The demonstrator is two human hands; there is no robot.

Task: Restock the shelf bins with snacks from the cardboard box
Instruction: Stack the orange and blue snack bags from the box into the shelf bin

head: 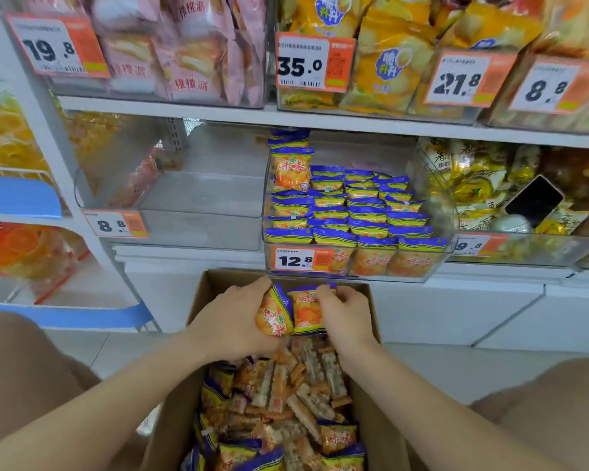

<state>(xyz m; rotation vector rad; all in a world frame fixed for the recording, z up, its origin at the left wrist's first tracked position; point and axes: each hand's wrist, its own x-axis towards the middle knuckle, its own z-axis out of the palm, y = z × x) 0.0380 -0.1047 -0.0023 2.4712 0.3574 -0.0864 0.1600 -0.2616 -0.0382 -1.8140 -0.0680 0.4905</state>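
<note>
An open cardboard box (381,426) stands on the floor below me, holding several small orange and blue snack packets (286,402). My left hand (232,317) grips one orange packet (274,317) above the box's far end. My right hand (346,314) grips a second packet (306,311) beside it. Just above them a clear shelf bin (436,263) with a 12.8 price tag is pulled out and filled with neat rows of the same blue-topped packets (354,215).
To the left sits a clear bin (198,229) tagged 8.8 with nothing inside. To the right, a bin of yellow snacks holds a black phone (534,200). Upper shelf bins carry pink and yellow bags. My knees flank the box on both sides.
</note>
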